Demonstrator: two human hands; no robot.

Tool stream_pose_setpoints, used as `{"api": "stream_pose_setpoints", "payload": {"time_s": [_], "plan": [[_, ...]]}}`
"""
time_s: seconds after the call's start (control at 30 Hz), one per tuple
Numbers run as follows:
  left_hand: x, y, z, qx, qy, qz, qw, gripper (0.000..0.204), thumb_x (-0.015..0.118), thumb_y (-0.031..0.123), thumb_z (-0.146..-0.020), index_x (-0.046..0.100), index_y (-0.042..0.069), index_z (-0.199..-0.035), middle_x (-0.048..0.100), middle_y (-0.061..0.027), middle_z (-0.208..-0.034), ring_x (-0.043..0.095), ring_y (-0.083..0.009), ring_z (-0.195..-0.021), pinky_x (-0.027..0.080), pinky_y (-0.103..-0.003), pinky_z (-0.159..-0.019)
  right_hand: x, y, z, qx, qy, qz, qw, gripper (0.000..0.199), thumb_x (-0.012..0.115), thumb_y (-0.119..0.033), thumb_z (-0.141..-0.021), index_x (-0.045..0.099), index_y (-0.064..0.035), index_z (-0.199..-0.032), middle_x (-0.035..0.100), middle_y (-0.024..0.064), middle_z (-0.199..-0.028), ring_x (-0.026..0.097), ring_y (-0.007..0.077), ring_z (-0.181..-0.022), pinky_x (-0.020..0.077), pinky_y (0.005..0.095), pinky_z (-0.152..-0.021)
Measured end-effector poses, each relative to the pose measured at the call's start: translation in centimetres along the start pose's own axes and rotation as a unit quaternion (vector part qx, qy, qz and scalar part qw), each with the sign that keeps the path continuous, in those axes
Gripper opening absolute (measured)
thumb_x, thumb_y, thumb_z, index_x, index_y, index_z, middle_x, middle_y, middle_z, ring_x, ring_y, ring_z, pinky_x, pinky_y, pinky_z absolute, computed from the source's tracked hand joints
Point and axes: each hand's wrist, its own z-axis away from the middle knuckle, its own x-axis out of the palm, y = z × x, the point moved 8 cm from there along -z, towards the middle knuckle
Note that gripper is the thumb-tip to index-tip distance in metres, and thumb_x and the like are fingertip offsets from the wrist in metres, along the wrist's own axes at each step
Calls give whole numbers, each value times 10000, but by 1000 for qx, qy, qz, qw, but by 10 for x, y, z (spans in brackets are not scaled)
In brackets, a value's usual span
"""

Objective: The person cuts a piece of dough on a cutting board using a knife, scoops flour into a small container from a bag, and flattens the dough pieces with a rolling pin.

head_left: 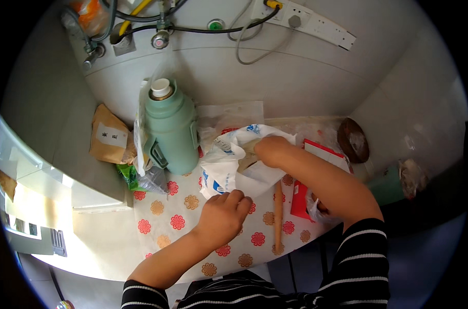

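Observation:
A white plastic bag (218,167) with blue print stands open at the middle of the table. My left hand (224,213) is closed, its curled fingers at the near edge of the bag, gripping the plastic there. Into the mouth of the bag reaches my right hand (272,151); its fingers are hidden inside, so what they hold does not show. Something pale lies within the bag, too little seen to name. Below my right forearm, a wooden rolling pin (278,219) rests on the flowered tablecloth (177,222).
A green thermos flask (171,131) stands left of the bag, beside a brown paper bag (109,135). To the right are a red box (299,202) and a round brown object (353,140) against the wall. A power strip (316,26) and taps with hoses (160,39) are on the back wall.

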Motion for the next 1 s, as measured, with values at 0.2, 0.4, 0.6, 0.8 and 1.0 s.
{"api": "stream_pose_setpoints", "payload": {"time_s": [0.2,0.4,0.6,0.8,1.0], "plan": [[-14,-8,0,-7,47,-11,999,288,608,-26,-652,636,40,-930,626,-117,-913,623,-275,-665,517,-363,-565,-93,22,82,-68,187,-490,849,216,630,-166,-892,678,-44,-1064,680,52,-864,618,133,-685,509,276,-657],[-10,-4,-13,2,69,-12,998,300,627,-41,-652,646,41,-940,594,-96,-896,595,-241,-616,496,-348,-539,42,234,131,283,221,-291,887,207,638,-174,-873,687,-63,-1041,676,73,-806,639,173,-675,507,332,-650],[-24,-5,-24,19,70,-16,997,300,617,-75,-621,649,21,-904,601,-106,-890,552,-205,-558,451,-308,-468,220,276,86,287,143,-201,926,380,576,-98,-847,614,-85,-1225,604,198,-1205,563,343,-1138,444,397,-981],[-31,-8,-30,3,20,5,1000,320,613,-127,-647,648,24,-927,614,-151,-979,593,-224,-608,491,-303,-521,275,275,20,280,113,-217,928,344,586,-66,-829,621,-13,-1167,629,198,-1164,588,350,-1115,464,413,-955],[-42,-23,-43,13,20,4,1000,365,637,-16,-629,655,71,-983,602,-124,-1090,610,-203,-634,513,-319,-536,194,300,45,333,143,-26,931,232,501,-61,-873,668,-57,-1033,650,194,-1090,655,331,-977,543,461,-804]]}}
